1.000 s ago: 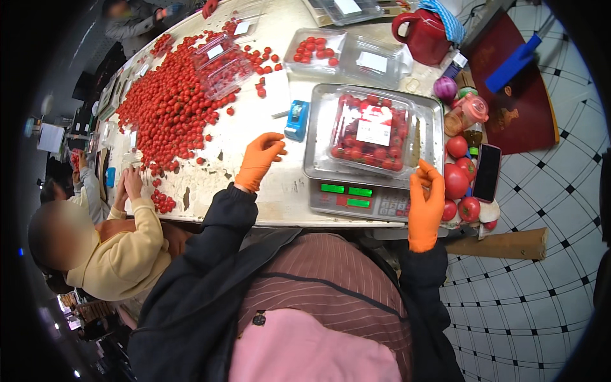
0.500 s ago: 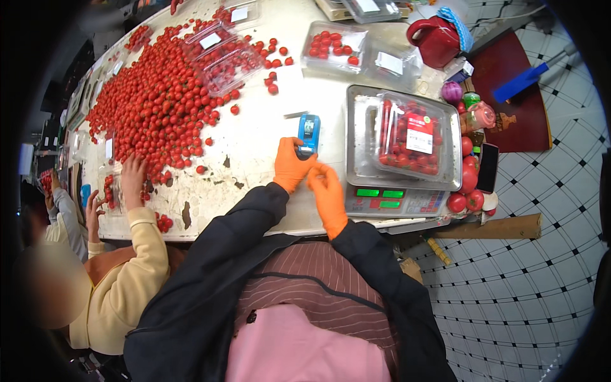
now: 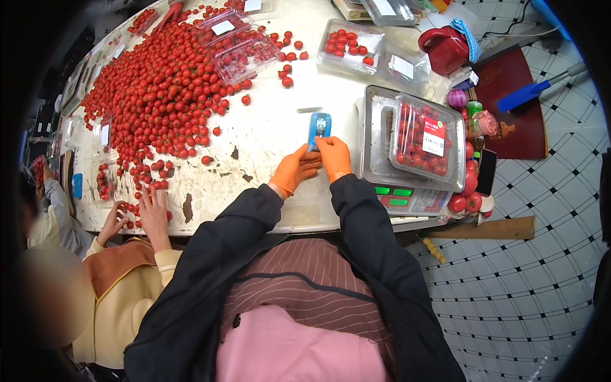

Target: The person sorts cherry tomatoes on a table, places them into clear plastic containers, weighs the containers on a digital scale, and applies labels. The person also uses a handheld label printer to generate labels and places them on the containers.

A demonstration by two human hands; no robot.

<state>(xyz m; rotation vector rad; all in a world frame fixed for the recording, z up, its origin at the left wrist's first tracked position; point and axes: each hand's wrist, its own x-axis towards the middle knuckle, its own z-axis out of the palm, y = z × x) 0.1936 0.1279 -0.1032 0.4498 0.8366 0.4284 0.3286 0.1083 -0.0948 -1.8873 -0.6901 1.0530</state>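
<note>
On the table in front of me lies a small blue device (image 3: 320, 126) with a dark window, its lower end partly covered by fingers. My right hand (image 3: 333, 159), in an orange glove, has its fingertips closed at that lower end. Just left of it is my left hand (image 3: 294, 169), also gloved in orange. Its thumb is apart from the loosely bent fingers, and nothing shows in it. Right of both hands, a clear lidded box of red cherry tomatoes (image 3: 422, 137) with a red and white label rests on a metal weighing scale (image 3: 378, 162).
Loose cherry tomatoes (image 3: 165, 89) form a big heap at left, clear boxes (image 3: 245, 57) at its edge. Beside it a person's hands (image 3: 154, 216) pick among tomatoes. An open box (image 3: 350, 48), red jug (image 3: 443, 51), phone (image 3: 486, 172) and larger tomatoes (image 3: 457, 203) lie around the scale.
My left hand has let go of the blue device and drawn back a little. My right hand has moved up to the device's lower end. The view has shifted slightly.
</note>
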